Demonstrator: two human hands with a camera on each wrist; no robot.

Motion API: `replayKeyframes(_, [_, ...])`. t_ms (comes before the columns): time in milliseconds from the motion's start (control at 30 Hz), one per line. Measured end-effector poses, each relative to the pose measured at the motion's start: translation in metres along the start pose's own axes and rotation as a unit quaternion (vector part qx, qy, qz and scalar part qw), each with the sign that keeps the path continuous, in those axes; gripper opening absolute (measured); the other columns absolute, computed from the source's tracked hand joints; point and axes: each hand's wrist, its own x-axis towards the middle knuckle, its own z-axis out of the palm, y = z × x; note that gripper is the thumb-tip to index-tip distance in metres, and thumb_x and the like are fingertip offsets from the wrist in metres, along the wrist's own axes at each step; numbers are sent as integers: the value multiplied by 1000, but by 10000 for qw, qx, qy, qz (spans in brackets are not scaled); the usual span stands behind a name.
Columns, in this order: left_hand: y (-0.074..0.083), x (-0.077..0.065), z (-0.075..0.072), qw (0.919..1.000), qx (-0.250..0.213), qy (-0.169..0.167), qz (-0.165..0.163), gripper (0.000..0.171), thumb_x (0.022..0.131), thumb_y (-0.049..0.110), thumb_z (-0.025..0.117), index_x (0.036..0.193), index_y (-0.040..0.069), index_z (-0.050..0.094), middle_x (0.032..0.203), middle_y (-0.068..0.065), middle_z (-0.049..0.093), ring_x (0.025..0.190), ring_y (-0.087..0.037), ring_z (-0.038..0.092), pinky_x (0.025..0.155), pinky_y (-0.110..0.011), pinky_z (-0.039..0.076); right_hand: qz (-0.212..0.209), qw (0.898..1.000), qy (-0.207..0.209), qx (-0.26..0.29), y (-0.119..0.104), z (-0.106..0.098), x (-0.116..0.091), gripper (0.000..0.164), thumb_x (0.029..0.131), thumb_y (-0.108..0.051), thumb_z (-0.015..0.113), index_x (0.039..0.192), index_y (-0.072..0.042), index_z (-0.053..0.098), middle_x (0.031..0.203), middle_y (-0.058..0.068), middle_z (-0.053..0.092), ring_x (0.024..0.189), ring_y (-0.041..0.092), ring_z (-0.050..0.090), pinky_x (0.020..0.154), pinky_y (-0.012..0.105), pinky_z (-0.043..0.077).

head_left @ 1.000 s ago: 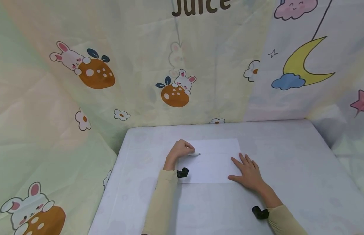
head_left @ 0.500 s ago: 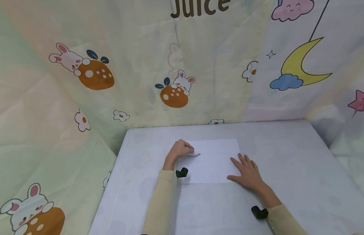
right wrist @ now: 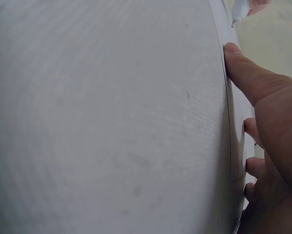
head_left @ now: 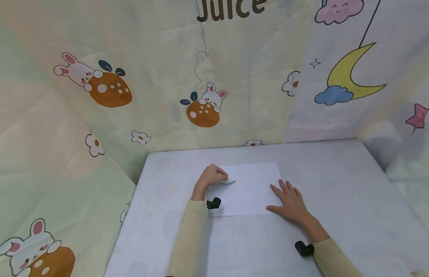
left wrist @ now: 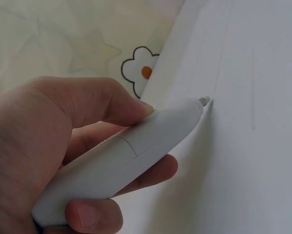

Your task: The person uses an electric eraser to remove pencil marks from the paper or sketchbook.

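Observation:
A sheet of white paper (head_left: pixel 248 198) lies on the white-covered table. At its left side my left hand (head_left: pixel 211 176) grips a chunky white electric eraser (left wrist: pixel 146 146), thumb on top and fingers curled underneath. Its small pale tip points right, at or just above the paper beside a faint line; contact is unclear. A second faint line (left wrist: pixel 254 92) shows on the sheet in the left wrist view. My right hand (head_left: pixel 290 203) rests with spread fingers on the paper's right edge, and the right wrist view shows its thumb (right wrist: pixel 239 66) along the near edge.
The pale tablecloth (head_left: pixel 339 181) spreads around the paper. A printed fabric backdrop (head_left: pixel 152 57) with rabbits, flowers and a moon rises behind the table and at both sides. Black wrist cameras (head_left: pixel 214 203) sit at both sleeves.
The head view has shifted slightly. Both hands, the electric eraser and the paper keep about the same places relative to one another.

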Motion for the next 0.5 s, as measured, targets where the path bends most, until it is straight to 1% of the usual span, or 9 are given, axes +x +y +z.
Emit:
replayKeyframes(133, [-2,-1,-1,9999,-5,71,-81,12,82,25,72,88,18,80,96,3,71,86,-13,60,72,-32,48,-9,10000,-19,47,2,3,0,87,77,-55,73,143,-5,47,151,31,26,138,52,15,103,69,11])
replayKeyframes(233, [-2,-1,1,9999,-51,28,-104,12,82,25,72,88,18,80,96,3,71,84,-12,59,70,-30,47,-2,10000,2,32,4,4,0,88,77,-56,73,143,-5,47,151,31,26,138,52,15,103,69,11])
replayKeyframes(367, [2,2,3,9999,-119,-116,-30,13,81,27,71,87,19,80,95,4,71,81,-12,59,68,-29,47,27,10000,-22,15,7,5,0,89,76,-58,72,144,-6,46,152,30,25,139,51,14,103,68,10])
replayKeyframes(500, [4,2,1,9999,-95,-43,-10,13,80,27,72,86,19,80,94,4,71,81,-13,60,69,-30,48,-2,10000,-29,45,7,6,1,89,77,-60,71,144,-6,46,151,31,24,139,52,13,103,68,10])
